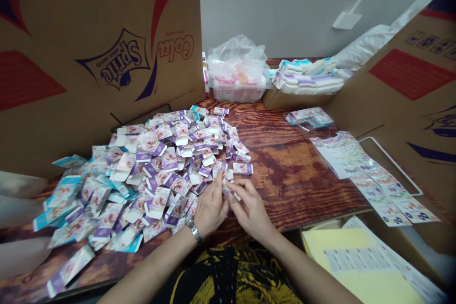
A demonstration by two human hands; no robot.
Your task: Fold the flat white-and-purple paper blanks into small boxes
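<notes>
Near the front edge of the table, my left hand (pixel 210 206), with a metal watch (pixel 193 229) on its wrist, is closed on a small purple-and-white carton (pixel 224 186). From the other side, the bent fingers of my right hand (pixel 251 209) pinch the same carton. Most of the carton is hidden by my fingers, so I cannot tell whether its flaps are folded in. To the left, right up against my left hand, spreads a large heap of similar small cartons (pixel 156 175), purple or light blue, several with end flaps up.
A tall cardboard box (pixel 107 23) stands behind the heap, another (pixel 402 85) at the right. Along the back are a bagged clear tub (pixel 239 90) and an open carton of packets (pixel 306 83). Printed sheets (pixel 374 175) and yellow paper (pixel 342 247) lie at right.
</notes>
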